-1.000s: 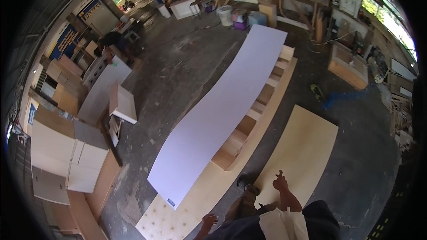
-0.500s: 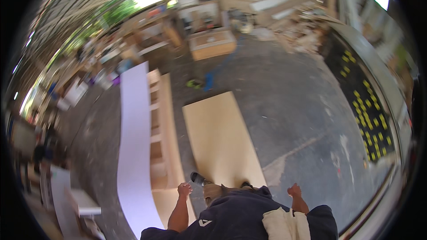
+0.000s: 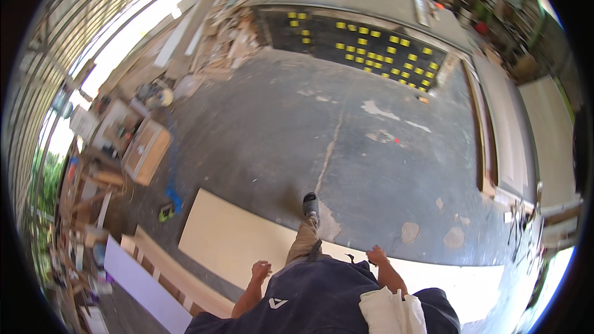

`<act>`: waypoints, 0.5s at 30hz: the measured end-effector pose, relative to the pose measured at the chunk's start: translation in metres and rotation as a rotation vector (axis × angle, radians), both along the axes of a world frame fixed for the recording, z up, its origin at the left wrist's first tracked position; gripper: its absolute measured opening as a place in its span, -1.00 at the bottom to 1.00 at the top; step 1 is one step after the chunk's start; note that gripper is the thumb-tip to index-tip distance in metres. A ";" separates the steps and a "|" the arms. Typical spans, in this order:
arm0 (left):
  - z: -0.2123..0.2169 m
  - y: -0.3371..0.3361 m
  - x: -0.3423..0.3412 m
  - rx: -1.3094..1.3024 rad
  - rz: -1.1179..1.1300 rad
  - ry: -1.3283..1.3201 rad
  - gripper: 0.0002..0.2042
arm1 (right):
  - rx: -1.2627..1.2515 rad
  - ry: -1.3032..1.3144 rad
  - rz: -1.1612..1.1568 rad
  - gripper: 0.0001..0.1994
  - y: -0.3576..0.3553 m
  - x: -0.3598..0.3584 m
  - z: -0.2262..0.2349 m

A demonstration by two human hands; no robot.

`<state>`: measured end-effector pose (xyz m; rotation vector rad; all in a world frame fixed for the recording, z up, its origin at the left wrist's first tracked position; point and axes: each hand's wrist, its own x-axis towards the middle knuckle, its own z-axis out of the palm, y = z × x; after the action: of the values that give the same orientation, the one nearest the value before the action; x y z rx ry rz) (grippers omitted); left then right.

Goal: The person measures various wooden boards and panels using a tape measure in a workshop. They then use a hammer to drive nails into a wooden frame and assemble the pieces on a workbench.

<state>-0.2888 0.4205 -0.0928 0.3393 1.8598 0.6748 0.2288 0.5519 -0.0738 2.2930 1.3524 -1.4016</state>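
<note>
I stand on a grey concrete workshop floor (image 3: 346,142), one foot stepped forward. My left hand (image 3: 260,270) hangs at my side with loosely curled fingers and holds nothing. My right hand (image 3: 376,255) also hangs free and empty, fingers apart. Both hover above a pale plywood sheet (image 3: 235,241) lying flat on the floor just in front of me. A white cloth (image 3: 391,310) is tucked at my right hip.
A long white panel (image 3: 145,287) rests on a wooden frame at lower left. A black board with several yellow squares (image 3: 365,43) lies far ahead. White panels (image 3: 544,130) line the right side. Wooden boxes and scrap timber (image 3: 145,148) crowd the left.
I have turned to the right: the long white panel swung from centre to the lower left, and the black board with yellow squares came into view ahead. Both hands stay empty.
</note>
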 end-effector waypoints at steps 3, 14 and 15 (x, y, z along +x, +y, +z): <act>-0.011 0.064 -0.011 0.024 -0.563 0.198 -0.69 | -0.111 0.000 -0.005 -0.39 0.027 0.019 -0.022; -0.048 0.545 0.142 0.126 -2.235 1.000 -0.74 | 0.323 -0.089 -0.731 -0.53 0.194 0.191 -0.068; -0.054 0.606 0.160 0.521 -2.089 1.099 -0.80 | 0.365 -0.010 -0.907 -0.52 0.206 0.204 -0.066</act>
<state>-0.1283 1.0262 -0.1471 2.7597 1.0090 -0.7176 0.4329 0.7579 -0.1395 3.3874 0.5611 -1.3741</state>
